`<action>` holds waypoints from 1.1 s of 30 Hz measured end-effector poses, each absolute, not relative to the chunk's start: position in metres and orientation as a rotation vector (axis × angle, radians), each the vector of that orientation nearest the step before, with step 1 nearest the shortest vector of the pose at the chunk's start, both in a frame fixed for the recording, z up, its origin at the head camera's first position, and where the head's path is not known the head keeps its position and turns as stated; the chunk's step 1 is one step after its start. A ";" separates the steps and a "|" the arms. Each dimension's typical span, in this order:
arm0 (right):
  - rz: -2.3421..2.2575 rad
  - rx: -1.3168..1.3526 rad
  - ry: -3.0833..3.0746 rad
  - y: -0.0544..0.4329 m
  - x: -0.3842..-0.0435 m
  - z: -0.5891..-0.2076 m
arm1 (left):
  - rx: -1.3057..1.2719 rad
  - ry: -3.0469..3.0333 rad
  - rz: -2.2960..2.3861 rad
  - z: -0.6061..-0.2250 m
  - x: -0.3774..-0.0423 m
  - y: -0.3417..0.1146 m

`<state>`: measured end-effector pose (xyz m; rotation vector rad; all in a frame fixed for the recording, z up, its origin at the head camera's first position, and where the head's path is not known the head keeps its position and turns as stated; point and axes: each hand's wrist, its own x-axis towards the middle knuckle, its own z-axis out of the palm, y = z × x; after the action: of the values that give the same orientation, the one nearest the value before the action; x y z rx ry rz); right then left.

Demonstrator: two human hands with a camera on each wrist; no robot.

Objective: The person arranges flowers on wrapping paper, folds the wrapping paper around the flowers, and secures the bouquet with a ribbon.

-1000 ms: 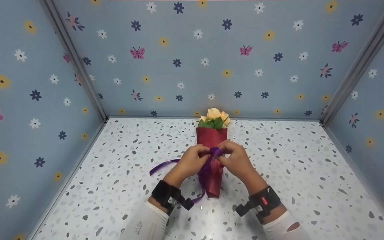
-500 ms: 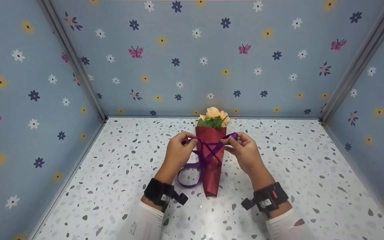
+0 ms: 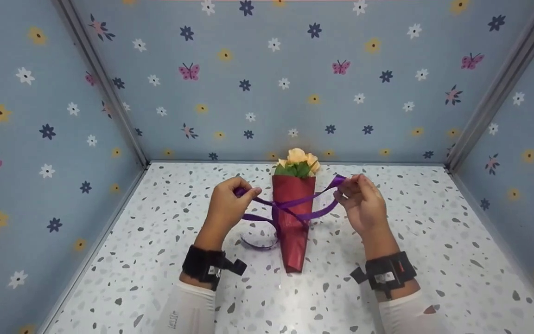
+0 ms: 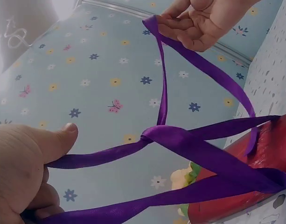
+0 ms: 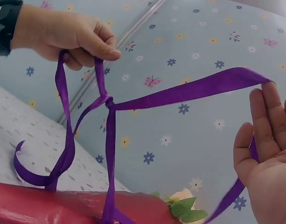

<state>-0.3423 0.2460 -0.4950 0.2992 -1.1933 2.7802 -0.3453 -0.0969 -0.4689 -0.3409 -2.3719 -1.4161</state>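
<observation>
A bouquet of pale peach roses (image 3: 296, 156) in red wrapping paper (image 3: 295, 243) lies on the speckled tabletop, blooms toward the back wall. Purple ribbon (image 4: 180, 141) goes around the paper and crosses above it. To the left, my left hand (image 3: 226, 204) grips one ribbon strand between thumb and curled fingers; a second strand runs into the same hand. On the right, a wide ribbon loop hangs over the fingertips of my right hand (image 5: 273, 163); its fingers are extended, the thumb apart. A small knot (image 5: 109, 102) shows in the ribbon between the hands.
A loose ribbon tail (image 3: 258, 246) curls on the table left of the paper. Blue flower-patterned panels (image 3: 267, 93) stand at the back and both sides, joined by grey corner posts. Each wrist wears a black strapped camera.
Both hands have moved apart, left hand leftward and right hand rightward and up. The ribbon, bunched at the paper's middle earlier, is now drawn out into long strands and a loop.
</observation>
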 end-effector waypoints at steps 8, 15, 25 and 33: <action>2.745 0.227 -1.411 0.240 -0.342 -0.493 | -0.436 -2.390 -1.391 -0.469 -0.341 -0.086; 2.739 0.023 -1.304 0.244 -0.347 -0.492 | -0.451 -2.422 -1.327 -0.470 -0.341 -0.084; 2.654 -0.158 -1.130 0.278 -0.350 -0.487 | -0.400 -2.542 -0.705 -0.470 -0.345 -0.108; 2.518 -0.256 -1.327 0.295 -0.356 -0.502 | -0.203 -2.609 -0.401 -0.477 -0.352 -0.135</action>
<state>-0.3562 0.2947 -0.5021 -0.2559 -1.3267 2.5178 -0.3521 -0.1345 -0.4769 -0.2026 -2.6093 -0.4011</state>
